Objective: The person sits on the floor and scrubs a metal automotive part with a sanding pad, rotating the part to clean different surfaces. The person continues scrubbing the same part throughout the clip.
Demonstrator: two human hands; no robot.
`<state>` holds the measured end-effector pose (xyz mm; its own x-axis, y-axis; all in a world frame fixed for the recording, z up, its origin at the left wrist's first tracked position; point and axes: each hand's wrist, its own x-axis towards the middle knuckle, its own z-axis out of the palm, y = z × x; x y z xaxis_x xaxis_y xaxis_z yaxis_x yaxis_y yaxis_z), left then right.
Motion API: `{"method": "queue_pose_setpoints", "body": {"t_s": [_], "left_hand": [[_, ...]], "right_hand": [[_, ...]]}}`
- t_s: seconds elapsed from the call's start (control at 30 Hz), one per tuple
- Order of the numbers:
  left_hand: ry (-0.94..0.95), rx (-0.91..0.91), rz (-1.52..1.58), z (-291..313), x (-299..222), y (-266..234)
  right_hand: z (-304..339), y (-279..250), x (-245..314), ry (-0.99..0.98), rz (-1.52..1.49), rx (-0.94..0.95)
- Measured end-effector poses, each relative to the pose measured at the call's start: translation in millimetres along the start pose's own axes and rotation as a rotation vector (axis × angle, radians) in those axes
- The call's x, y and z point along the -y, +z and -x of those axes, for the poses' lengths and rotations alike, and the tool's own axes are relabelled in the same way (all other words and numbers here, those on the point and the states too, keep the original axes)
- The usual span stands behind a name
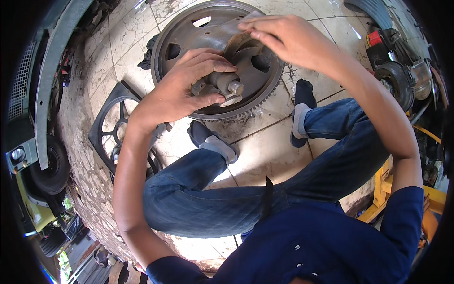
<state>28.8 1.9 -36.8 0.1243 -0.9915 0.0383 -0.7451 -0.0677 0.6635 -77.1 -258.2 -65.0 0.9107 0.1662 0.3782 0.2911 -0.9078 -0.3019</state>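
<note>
My left hand (177,85) is wrapped round a greasy metal part with a round shaft stub (235,87) at its near end. The fingers lie over the top of it and the thumb presses from below. A brown, curved metal piece (232,46) rises beyond these fingers; I cannot tell whether it belongs to the same part. Against its upper end is my right hand (279,38), with long, nearly straight fingers and the thumb just under them. Beneath both hands a large flywheel (176,35) with a toothed rim and several openings lies flat on the tiles.
A black plastic fan shroud (97,135) lies to the left on the floor. My feet (305,94) are close to the flywheel's near edge. Machine parts (395,78) stand at the right beside a yellow frame (378,189). A vehicle's tyre (49,165) shows at far left.
</note>
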Motion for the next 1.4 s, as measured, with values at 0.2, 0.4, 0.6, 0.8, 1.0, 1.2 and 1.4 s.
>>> {"method": "queue_pose_setpoints", "body": {"t_s": [0.2, 0.4, 0.6, 0.8, 1.0, 1.2, 1.4], "left_hand": [[-0.022, -0.003, -0.029, -1.4, 1.7, 1.1], [-0.094, -0.147, 0.058, -4.0, -11.5, 4.2], [-0.224, -0.472, 0.240, 0.1, 16.1, 17.5], [-0.256, -0.623, 0.189, -1.1, 45.1, 31.4], [-0.150, -0.643, -0.111, -5.3, 62.1, 40.2], [-0.385, -0.663, 0.240, -0.3, 66.4, 54.8], [-0.390, -0.603, 0.195, 4.5, 72.4, 51.3]], "right_hand": [[2.1, 5.5, 19.5, -0.094, -0.100, -0.112], [-3.0, -5.2, -12.4, 0.185, -0.028, 0.120], [-13.8, -17.6, 12.8, 0.235, -0.115, 0.289], [-12.4, -22.0, 14.8, 0.167, -0.243, 0.215], [-17.7, -32.0, -1.1, 0.323, -0.167, 0.301], [-19.4, -34.6, 11.7, 0.274, -0.354, 0.273], [-20.3, -34.0, 21.0, 0.131, -0.299, 0.300]]}}
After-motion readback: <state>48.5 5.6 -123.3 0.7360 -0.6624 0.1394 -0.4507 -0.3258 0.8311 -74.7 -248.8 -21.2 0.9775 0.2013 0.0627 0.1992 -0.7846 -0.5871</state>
